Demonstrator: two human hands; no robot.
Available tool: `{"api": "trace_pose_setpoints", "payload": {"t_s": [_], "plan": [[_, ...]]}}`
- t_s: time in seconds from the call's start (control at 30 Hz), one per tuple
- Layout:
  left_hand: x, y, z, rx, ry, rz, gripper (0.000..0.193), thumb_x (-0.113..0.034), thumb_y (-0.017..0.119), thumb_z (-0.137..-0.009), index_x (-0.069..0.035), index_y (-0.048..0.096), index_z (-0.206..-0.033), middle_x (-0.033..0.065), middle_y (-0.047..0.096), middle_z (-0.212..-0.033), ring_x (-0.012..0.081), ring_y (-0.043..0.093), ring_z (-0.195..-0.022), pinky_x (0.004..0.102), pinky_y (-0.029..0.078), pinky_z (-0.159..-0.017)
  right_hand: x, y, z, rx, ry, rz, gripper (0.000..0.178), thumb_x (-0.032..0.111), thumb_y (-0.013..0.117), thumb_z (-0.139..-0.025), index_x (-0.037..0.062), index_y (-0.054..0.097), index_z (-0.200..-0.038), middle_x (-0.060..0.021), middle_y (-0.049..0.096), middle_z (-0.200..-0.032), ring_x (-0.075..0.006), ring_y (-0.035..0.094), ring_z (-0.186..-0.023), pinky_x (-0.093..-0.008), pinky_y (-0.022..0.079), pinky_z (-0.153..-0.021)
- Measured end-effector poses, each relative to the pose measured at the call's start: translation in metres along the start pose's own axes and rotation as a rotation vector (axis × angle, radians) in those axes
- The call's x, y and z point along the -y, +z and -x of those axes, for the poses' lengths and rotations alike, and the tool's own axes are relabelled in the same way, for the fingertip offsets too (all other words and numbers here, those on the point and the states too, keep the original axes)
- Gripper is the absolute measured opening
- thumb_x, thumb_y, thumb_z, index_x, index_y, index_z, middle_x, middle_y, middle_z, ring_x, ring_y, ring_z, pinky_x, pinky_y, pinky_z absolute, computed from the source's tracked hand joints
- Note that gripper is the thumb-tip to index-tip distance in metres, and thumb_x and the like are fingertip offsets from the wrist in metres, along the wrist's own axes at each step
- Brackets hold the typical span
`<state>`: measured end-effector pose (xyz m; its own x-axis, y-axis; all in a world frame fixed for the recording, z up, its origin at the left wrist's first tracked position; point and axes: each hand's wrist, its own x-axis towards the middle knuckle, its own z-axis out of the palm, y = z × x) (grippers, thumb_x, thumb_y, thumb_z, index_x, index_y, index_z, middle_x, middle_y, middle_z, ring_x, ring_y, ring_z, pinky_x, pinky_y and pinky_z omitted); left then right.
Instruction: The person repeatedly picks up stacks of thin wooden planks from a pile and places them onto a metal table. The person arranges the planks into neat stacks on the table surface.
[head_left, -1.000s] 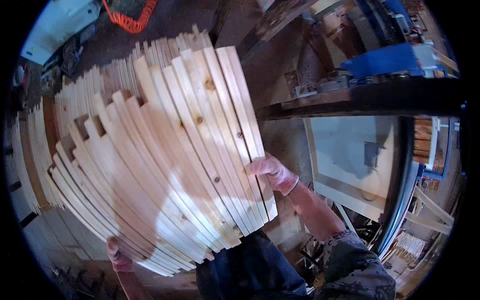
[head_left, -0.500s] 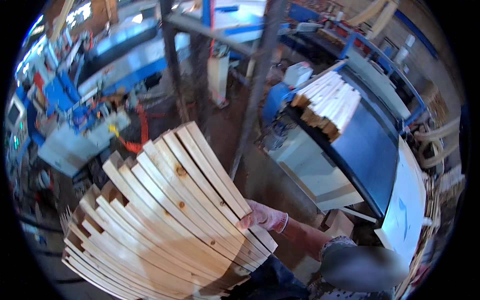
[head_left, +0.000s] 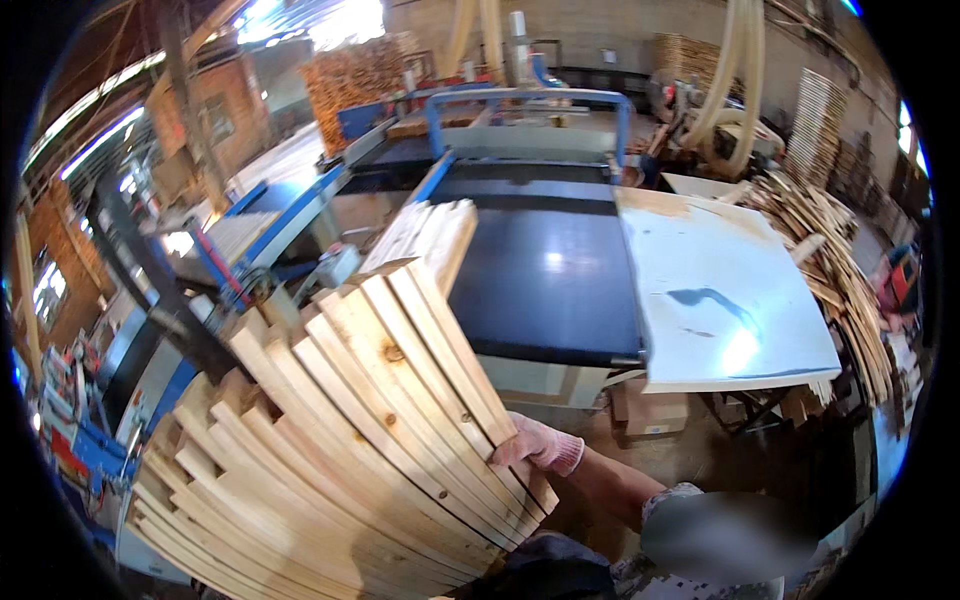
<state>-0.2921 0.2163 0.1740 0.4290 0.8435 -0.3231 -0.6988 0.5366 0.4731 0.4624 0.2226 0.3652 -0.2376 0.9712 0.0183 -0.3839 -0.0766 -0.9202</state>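
Note:
A broad bundle of pale wooden strips (head_left: 350, 420) fills the lower left, its strips side by side with uneven far ends and a few dark knots. My right hand (head_left: 541, 443), in a pinkish-white work glove, is closed on the bundle's right edge near its close end. The fingertips curl over the outermost strip. My left hand does not show; the wood covers the area where it could be. Just beyond the bundle's far end, a second stack of wooden strips (head_left: 425, 238) lies on the left edge of a dark conveyor belt (head_left: 550, 270).
Right of the belt stands a white-topped table (head_left: 730, 290), with a heap of loose wood strips (head_left: 815, 270) past it. A blue frame (head_left: 528, 95) spans the belt's far end. A cardboard box (head_left: 652, 412) sits on the floor below. Dark metal posts (head_left: 160, 270) rise at left.
My view has swung to the right, so the conveyor and white table now lie ahead. The bundle has come round with me, my right hand keeping the same hold on it.

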Motion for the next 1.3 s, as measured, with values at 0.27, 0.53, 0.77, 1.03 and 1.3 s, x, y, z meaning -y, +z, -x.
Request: {"api": "trace_pose_setpoints", "payload": {"t_s": [0.27, 0.53, 0.77, 1.03, 1.3], "plan": [[0.119, 0.354, -0.192, 0.036, 0.079, -0.515, 0.039, -0.023, 0.069, -0.091, 0.002, 0.066, -0.121, 0.0097, 0.07, -0.1, 0.0175, 0.063, -0.079, 0.0342, 0.056, -0.072, 0.027, -0.101, 0.179, -0.508, -0.206, 0.028, 0.077, 0.023, 0.082, -0.08, -0.0008, 0.053, -0.147, -0.0024, 0.068, -0.118, -0.0145, 0.062, -0.106, -0.0305, 0.052, -0.09], [0.223, 0.461, -0.311, 0.524, -0.251, -0.562, 0.024, -0.017, 0.076, -0.085, -0.006, 0.066, -0.104, -0.0013, 0.064, -0.09, 0.0112, 0.062, -0.079, 0.0337, 0.055, -0.073, 0.063, -0.117, 0.31, -0.758, -0.333, -0.298, 0.08, 0.026, 0.079, -0.078, -0.0061, 0.05, -0.145, -0.0196, 0.067, -0.13, -0.0341, 0.068, -0.116, -0.0481, 0.058, -0.099], [0.283, 0.55, -0.395, 0.42, -0.399, -0.747, 0.028, -0.03, 0.077, -0.093, -0.01, 0.075, -0.113, -0.0029, 0.072, -0.106, 0.0105, 0.063, -0.109, 0.031, 0.046, -0.107, 0.034, -0.198, 0.359, -1.024, -0.379, -0.287, 0.078, 0.041, 0.082, -0.08, -0.0018, 0.055, -0.14, -0.017, 0.07, -0.124, -0.0338, 0.069, -0.11, -0.0494, 0.059, -0.097], [0.295, 0.596, -0.477, 0.369, -0.644, -0.857, 0.048, -0.032, 0.077, -0.093, -0.003, 0.066, -0.13, 0.0097, 0.072, -0.124, 0.0229, 0.068, -0.116, 0.0405, 0.055, -0.105, 0.03, -0.197, 0.324, -1.235, -0.191, -0.273, 0.074, 0.041, 0.078, -0.082, -0.0036, 0.058, -0.138, -0.0176, 0.071, -0.121, -0.0311, 0.07, -0.107, -0.0454, 0.059, -0.095], [0.287, 0.629, -0.515, 0.329, -0.631, -1.076, 0.067, -0.05, 0.07, -0.097, -0.003, 0.058, -0.143, 0.0156, 0.066, -0.135, 0.026, 0.065, -0.122, 0.0382, 0.049, -0.111, 0.082, -0.192, 0.255, -1.233, -0.13, -0.448, 0.026, 0.029, 0.075, -0.086, 0.0097, 0.07, -0.102, -0.0088, 0.073, -0.102, -0.0249, 0.072, -0.094, -0.0437, 0.061, -0.089]]}}
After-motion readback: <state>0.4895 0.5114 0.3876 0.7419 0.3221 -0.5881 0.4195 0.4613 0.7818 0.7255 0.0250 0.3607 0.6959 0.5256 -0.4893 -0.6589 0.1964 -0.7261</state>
